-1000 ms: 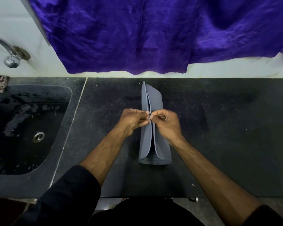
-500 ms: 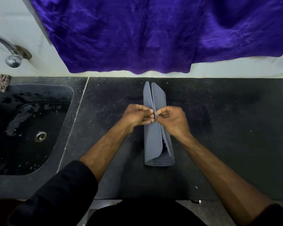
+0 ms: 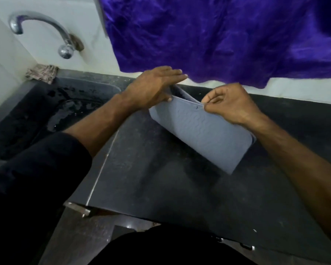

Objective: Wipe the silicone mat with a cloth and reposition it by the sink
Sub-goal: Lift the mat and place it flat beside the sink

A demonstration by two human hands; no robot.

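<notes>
The grey silicone mat [image 3: 203, 132] is folded double and held up on edge over the black counter [image 3: 170, 188], its textured face toward me. My right hand [image 3: 231, 104] pinches its upper edge between thumb and forefinger. At the mat's far left end is my left hand [image 3: 155, 87], fingers stretched flat and the thumb against the mat's top corner. A crumpled brownish cloth [image 3: 42, 73] lies on the back left corner of the sink's rim, away from both hands.
The wet black sink [image 3: 46, 115] is set into the counter on the left, under a chrome tap [image 3: 44, 33] on the white wall. A purple cloth [image 3: 218, 35] hangs down the wall behind the counter. The counter's front edge runs below my arms.
The view has swung left and tilted. The mat, which stood on the counter pinched at mid-length by both hands, is now lifted and turned broadside; my left hand has slid to its far end.
</notes>
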